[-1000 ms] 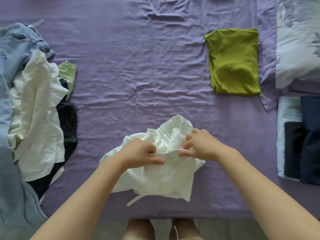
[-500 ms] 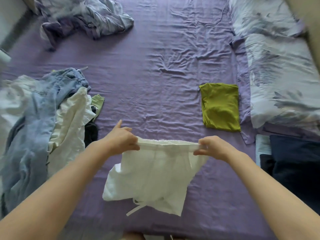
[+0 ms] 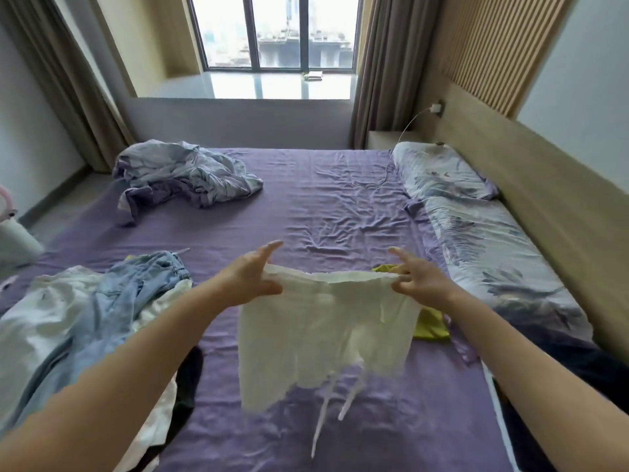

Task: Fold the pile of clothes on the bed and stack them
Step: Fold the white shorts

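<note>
Shorts [image 3: 323, 338]: 1 white pr, held up over bed [image 3: 340, 206]
L hand [image 3: 250, 279]: pinches waistband
R hand [image 3: 417, 279]: pinches waistband
Folded: 1 green top [image 3: 430, 327]

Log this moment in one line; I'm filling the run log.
left hand: pinches white shorts | right hand: pinches waistband | shorts: held up, unfolded

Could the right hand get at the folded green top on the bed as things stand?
Probably not right away. The right hand pinches one end of the white shorts' waistband and the left hand the other, and the hanging shorts cover much of the green top. It lies near that hand, though.
</note>
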### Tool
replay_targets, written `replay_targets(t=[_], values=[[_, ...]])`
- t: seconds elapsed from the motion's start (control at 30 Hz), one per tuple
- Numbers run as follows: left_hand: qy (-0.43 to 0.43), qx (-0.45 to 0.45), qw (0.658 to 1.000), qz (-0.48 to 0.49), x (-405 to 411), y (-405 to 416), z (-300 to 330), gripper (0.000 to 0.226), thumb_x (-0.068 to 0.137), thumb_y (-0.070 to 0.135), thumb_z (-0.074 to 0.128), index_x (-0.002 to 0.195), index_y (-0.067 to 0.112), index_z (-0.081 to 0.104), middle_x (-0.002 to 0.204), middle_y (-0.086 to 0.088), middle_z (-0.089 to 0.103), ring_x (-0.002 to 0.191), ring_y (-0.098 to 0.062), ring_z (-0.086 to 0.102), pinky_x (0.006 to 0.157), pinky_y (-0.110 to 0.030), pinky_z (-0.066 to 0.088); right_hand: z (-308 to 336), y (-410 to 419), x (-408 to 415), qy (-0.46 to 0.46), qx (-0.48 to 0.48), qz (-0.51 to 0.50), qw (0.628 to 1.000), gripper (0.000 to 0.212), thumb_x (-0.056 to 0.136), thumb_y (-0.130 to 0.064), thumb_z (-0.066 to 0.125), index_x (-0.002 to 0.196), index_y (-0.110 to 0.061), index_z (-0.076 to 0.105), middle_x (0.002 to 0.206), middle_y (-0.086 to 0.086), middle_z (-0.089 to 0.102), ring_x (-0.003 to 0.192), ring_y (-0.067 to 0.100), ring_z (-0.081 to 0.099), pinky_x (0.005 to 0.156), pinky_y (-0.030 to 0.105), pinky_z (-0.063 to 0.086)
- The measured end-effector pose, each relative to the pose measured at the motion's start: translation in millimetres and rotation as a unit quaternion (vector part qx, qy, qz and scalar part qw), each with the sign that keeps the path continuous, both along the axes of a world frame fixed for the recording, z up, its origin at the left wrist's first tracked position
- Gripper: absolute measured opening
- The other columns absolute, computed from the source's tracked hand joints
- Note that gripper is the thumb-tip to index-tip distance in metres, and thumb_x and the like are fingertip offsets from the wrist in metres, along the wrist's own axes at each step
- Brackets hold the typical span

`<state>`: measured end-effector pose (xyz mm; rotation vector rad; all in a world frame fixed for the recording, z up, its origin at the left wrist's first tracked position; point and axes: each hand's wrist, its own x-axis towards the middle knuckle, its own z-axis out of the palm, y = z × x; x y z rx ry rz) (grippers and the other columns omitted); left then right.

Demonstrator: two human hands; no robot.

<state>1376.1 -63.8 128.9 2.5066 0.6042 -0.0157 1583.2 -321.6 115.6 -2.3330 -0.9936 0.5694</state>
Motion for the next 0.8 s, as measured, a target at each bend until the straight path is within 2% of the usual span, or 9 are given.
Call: replay_targets(t=[0.1, 0.17, 0.23, 0.3, 0.37, 0.5, 0.6, 0.7, 0.8], values=[[-0.046, -0.023, 0.998, 0.030, -1, 2, 32, 0.075, 0.072, 0.025, 0.083, 0.139, 0.019, 0.048, 0.124, -0.007, 0.056, 0.115, -0.018, 0.054, 0.086, -0.018, 0.035, 38, 2, -6, -0.089, -0.060, -0.005, 0.994, 0.050, 0.090, -0.010, 0.060, 0.138, -0.010, 0.047, 0.114, 0.014, 0.063, 0.100, 0.021, 0.057, 0.079, 0.028, 0.041], [-0.082, -0.080, 0.993, 0.038, -3, 8, 55, 0.055, 0.072, 0.018, 0.084, 0.122, 0.013, 0.062, 0.110, -0.006, 0.061, 0.097, -0.013, 0.054, 0.082, -0.020, 0.039, 64, 1, -8, -0.096, -0.038, -0.033, 0.994, 0.022, 0.086, -0.009, 0.064, 0.107, -0.013, 0.068, 0.101, 0.008, 0.067, 0.096, 0.021, 0.061, 0.076, 0.027, 0.043], [-0.055, -0.103, 0.993, 0.007, -8, 16, 80, 0.029, 0.080, 0.014, 0.076, 0.107, 0.014, 0.066, 0.097, -0.001, 0.061, 0.089, -0.012, 0.053, 0.080, -0.023, 0.041, 89, -2, -11, -0.108, -0.006, -0.056, 0.993, 0.008, 0.081, -0.012, 0.071, 0.086, -0.017, 0.071, 0.087, 0.001, 0.065, 0.088, 0.016, 0.060, 0.070, 0.023, 0.039], [-0.028, -0.090, 0.995, -0.027, -13, 24, 104, 0.007, 0.086, 0.010, 0.067, 0.087, 0.017, 0.066, 0.083, 0.002, 0.058, 0.084, -0.013, 0.050, 0.076, -0.023, 0.040, 113, -4, -16, -0.106, 0.026, -0.075, 0.991, 0.017, 0.078, -0.016, 0.077, 0.094, -0.013, 0.072, 0.089, 0.002, 0.068, 0.087, 0.014, 0.061, 0.073, 0.022, 0.039], [-0.034, -0.026, 0.999, -0.027, -17, 29, 124, 0.020, 0.084, 0.013, 0.069, 0.069, 0.022, 0.059, 0.069, 0.006, 0.051, 0.073, -0.013, 0.047, 0.064, -0.022, 0.037, 132, -4, -24, -0.094, 0.065, -0.074, 0.991, 0.021, 0.079, -0.020, 0.077, 0.097, -0.011, 0.071, 0.093, 0.005, 0.070, 0.091, 0.015, 0.063, 0.078, 0.023, 0.041], [-0.087, 0.078, 0.993, 0.012, -24, 29, 148, 0.027, 0.078, 0.031, 0.077, 0.077, 0.021, 0.053, 0.071, 0.006, 0.049, 0.068, -0.013, 0.045, 0.052, -0.022, 0.032, 156, -5, -41, -0.209, 0.074, -0.042, 0.974, 0.018, 0.085, -0.018, 0.070, 0.102, -0.013, 0.072, 0.099, 0.004, 0.070, 0.097, 0.019, 0.063, 0.078, 0.019, 0.039], [-0.152, -0.018, 0.987, 0.039, -29, 30, 152, 0.028, 0.076, 0.027, 0.080, 0.093, 0.013, 0.063, 0.085, -0.002, 0.061, 0.074, -0.014, 0.055, 0.055, -0.018, 0.040, 166, -7, -54, -0.255, 0.135, -0.003, 0.958, 0.021, 0.085, -0.002, 0.066, 0.102, -0.014, 0.072, 0.100, 0.005, 0.070, 0.094, 0.022, 0.064, 0.076, 0.011, 0.038], [-0.182, -0.165, 0.967, 0.064, -39, 34, 159, 0.024, 0.072, 0.023, 0.083, 0.088, 0.012, 0.068, 0.072, 0.001, 0.068, 0.060, -0.009, 0.063, 0.047, -0.010, 0.044, 176, -10, -63, -0.249, 0.190, 0.020, 0.949, 0.035, 0.083, 0.002, 0.066, 0.105, -0.024, 0.070, 0.107, -0.009, 0.064, 0.105, 0.013, 0.058, 0.091, 0.015, 0.036], [-0.190, -0.307, 0.931, 0.053, -51, 43, 170, 0.026, 0.072, 0.018, 0.082, 0.093, 0.008, 0.070, 0.075, -0.004, 0.075, 0.062, -0.013, 0.070, 0.048, -0.017, 0.050, 184, -10, -67, -0.240, 0.215, 0.004, 0.947, 0.049, 0.081, -0.002, 0.070, 0.105, -0.043, 0.058, 0.110, -0.020, 0.055, 0.107, 0.007, 0.052, 0.091, 0.011, 0.036]])
